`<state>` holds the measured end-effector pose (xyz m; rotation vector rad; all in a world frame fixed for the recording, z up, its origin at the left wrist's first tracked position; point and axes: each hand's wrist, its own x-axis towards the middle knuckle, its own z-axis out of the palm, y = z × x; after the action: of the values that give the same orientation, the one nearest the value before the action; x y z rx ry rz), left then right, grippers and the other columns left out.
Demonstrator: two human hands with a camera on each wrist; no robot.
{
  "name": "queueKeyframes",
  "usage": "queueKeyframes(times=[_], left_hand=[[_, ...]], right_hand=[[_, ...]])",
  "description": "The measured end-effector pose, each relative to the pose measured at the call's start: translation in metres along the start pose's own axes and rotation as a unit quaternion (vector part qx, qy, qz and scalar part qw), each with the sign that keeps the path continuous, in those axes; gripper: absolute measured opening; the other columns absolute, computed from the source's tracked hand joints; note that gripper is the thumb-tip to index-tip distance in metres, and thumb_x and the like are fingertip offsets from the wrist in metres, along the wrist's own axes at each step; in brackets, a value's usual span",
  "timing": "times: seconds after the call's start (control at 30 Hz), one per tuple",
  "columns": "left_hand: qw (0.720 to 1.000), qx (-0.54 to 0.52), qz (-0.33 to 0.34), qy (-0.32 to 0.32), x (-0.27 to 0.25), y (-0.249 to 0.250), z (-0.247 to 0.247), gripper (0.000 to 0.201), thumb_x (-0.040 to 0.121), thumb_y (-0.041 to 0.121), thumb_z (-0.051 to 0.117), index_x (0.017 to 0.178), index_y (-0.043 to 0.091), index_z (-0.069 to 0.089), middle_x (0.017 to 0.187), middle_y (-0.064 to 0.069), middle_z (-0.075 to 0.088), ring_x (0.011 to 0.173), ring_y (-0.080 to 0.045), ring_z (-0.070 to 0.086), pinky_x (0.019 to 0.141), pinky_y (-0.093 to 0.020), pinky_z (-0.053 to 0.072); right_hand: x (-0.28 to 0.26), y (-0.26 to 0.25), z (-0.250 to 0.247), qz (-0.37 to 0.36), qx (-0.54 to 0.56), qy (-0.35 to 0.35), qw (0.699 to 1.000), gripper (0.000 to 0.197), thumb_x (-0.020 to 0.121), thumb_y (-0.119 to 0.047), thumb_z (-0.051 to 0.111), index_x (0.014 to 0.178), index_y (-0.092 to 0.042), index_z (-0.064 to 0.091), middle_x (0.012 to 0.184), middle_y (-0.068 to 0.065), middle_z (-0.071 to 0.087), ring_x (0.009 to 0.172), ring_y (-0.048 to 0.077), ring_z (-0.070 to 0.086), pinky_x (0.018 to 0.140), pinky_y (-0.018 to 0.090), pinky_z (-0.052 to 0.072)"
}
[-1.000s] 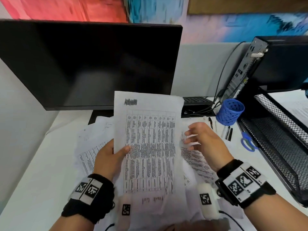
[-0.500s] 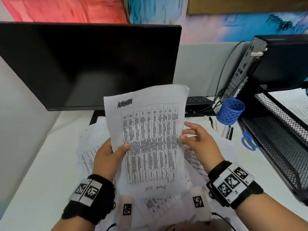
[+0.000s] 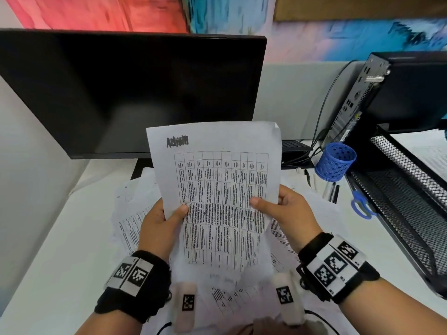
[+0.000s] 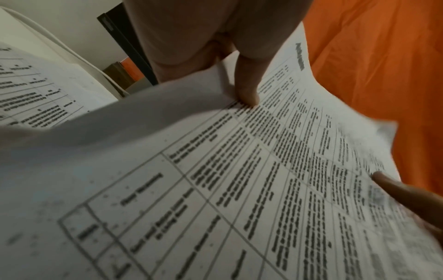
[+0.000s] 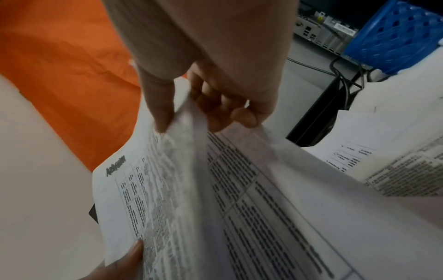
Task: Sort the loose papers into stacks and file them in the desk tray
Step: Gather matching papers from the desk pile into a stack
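White counter is buried under loose papers, with the mesh desk tray along its right edge. The printed table sheet is now pinched by both hands, left hand and right hand; a second ago only the left held it. Looks ready to stack. Print's too blurry to read.

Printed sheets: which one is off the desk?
The table-printed sheet with the bold heading, gripped by the left hand and right hand; the other sheets lie on the desk.
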<state>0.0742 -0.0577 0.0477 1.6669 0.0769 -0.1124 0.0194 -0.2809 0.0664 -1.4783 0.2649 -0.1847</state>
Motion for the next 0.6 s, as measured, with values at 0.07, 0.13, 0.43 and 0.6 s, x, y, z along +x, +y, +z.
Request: queueKeyframes(times=[0.07,0.13,0.43,0.6], left_hand=[[1.000,-0.003,-0.004,0.006,0.000,0.000,-0.002,0.026,0.091,0.018,0.060,0.112,0.032,0.065,0.095,0.018,0.071,0.092,0.001,0.065,0.073,-0.017,0.044],[1.000,-0.003,-0.004,0.019,0.002,0.001,-0.004,0.024,0.091,0.017,0.060,0.106,0.034,0.066,0.089,0.020,0.072,0.087,0.003,0.065,0.070,-0.016,0.044],[0.998,0.018,-0.004,0.055,0.009,-0.011,-0.016,0.020,0.090,0.013,0.061,0.100,0.030,0.067,0.092,0.013,0.070,0.089,-0.007,0.065,0.069,-0.020,0.045],[0.998,0.014,-0.006,0.068,0.011,-0.017,-0.021,0.019,0.092,0.015,0.059,0.104,0.029,0.063,0.097,0.012,0.068,0.091,-0.004,0.062,0.073,-0.020,0.044]], right_hand=[[-0.001,0.002,-0.001,0.016,-0.010,0.000,1.000,0.027,0.076,-0.006,0.074,0.102,-0.012,0.071,0.096,-0.004,0.075,0.091,0.010,0.071,0.079,0.018,0.055],[-0.001,0.005,-0.003,0.031,-0.066,-0.017,0.997,0.018,0.073,-0.016,0.078,0.090,-0.012,0.073,0.079,-0.009,0.074,0.073,0.001,0.069,0.070,0.015,0.053],[0.005,0.037,-0.011,0.129,-0.245,-0.071,0.958,0.047,0.067,-0.036,0.082,0.048,-0.018,0.043,0.047,-0.003,0.052,0.043,0.007,0.038,0.058,0.024,0.037],[0.004,0.046,-0.003,0.172,-0.289,-0.137,0.932,0.055,0.069,-0.040,0.080,0.051,-0.018,0.033,0.055,-0.004,0.034,0.049,0.010,0.032,0.050,0.021,0.025]])
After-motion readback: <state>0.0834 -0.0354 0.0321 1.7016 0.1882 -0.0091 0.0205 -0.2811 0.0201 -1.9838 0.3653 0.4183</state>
